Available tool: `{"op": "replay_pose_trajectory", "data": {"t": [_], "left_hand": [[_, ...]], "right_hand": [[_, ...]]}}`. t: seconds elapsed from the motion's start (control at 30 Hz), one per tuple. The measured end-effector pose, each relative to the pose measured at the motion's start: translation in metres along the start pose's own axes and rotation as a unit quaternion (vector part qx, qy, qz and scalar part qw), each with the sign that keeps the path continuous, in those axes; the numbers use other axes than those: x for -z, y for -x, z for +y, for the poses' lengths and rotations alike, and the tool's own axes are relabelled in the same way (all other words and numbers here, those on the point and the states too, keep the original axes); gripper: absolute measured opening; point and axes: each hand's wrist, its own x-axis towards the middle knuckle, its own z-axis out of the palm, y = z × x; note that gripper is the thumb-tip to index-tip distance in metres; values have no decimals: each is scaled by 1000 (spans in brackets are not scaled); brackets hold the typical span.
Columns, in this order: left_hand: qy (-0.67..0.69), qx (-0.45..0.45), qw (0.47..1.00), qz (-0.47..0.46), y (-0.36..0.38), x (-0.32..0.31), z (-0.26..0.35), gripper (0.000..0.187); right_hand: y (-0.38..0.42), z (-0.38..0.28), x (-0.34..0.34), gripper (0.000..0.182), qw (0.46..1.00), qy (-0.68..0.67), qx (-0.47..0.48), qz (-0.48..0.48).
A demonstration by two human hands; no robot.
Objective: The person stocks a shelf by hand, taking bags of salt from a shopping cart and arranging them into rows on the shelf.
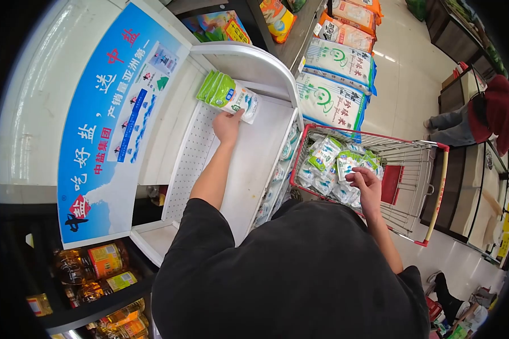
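My left hand [227, 125] reaches into the white display shelf [249, 152] and is closed on the near edge of a green-and-white salt packet [245, 104]. Several similar packets stand in a row just behind it, against the shelf's end. Over the shopping cart [404, 152], my right hand [367, 189] has curled fingers, with its fingertips at the edge of another salt packet [348, 163]. Beneath that hand, a heap of salt packets [325, 155] lies in the cart.
A blue sign [107, 124] rises along the shelf's left side. Large rice bags [331, 101] line up beyond the cart. Bottles of oil [99, 263] lie at lower left. Another person [486, 113] stands at the right, near counters.
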Motion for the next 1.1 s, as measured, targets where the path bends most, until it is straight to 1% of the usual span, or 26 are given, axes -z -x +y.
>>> {"op": "replay_pose_trajectory", "data": {"t": [0.07, 0.17, 0.37, 0.5, 0.57, 0.7, 0.77, 0.8, 0.87, 1.0, 1.07, 1.1], "left_hand": [[15, 18, 999, -27, 1, 4, 4, 36], [55, -1, 998, -27, 2, 5, -2, 37], [24, -11, 999, -45, 7, 6, -13, 41], [17, -14, 999, -24, 6, 6, -15, 40], [84, -27, 996, -25, -3, 2, -23, 39], [113, -27, 993, -22, -7, -2, -23, 37], [44, -66, 996, 31, -10, -5, -28, 34], [45, -66, 996, 29, -10, -1, -25, 34], [46, -102, 991, 71, -6, 9, -15, 31], [49, -121, 988, 77, -6, 8, -11, 30], [91, -106, 986, 93, -5, -1, -19, 30], [91, -104, 986, 92, -5, -6, -23, 30]], "right_hand": [[3, 3, -1, 27, 1000, 1, -6, -1], [4, 3, -4, 27, 1000, -2, -16, -7], [5, 7, -7, 27, 999, -7, -26, -20], [3, 8, -9, 26, 999, -5, -26, -22], [3, 7, -11, 26, 999, -2, -27, -26], [3, 9, -12, 27, 999, 0, -28, -32], [2, 8, -13, 27, 999, 1, -31, -28], [3, 8, -13, 27, 999, 3, -34, -24], [5, 7, -14, 27, 999, 3, -36, -23], [5, 13, -12, 27, 999, 3, -42, -20], [6, 10, -12, 27, 999, 4, -44, -19], [6, 8, -13, 28, 999, 5, -45, -21]]}}
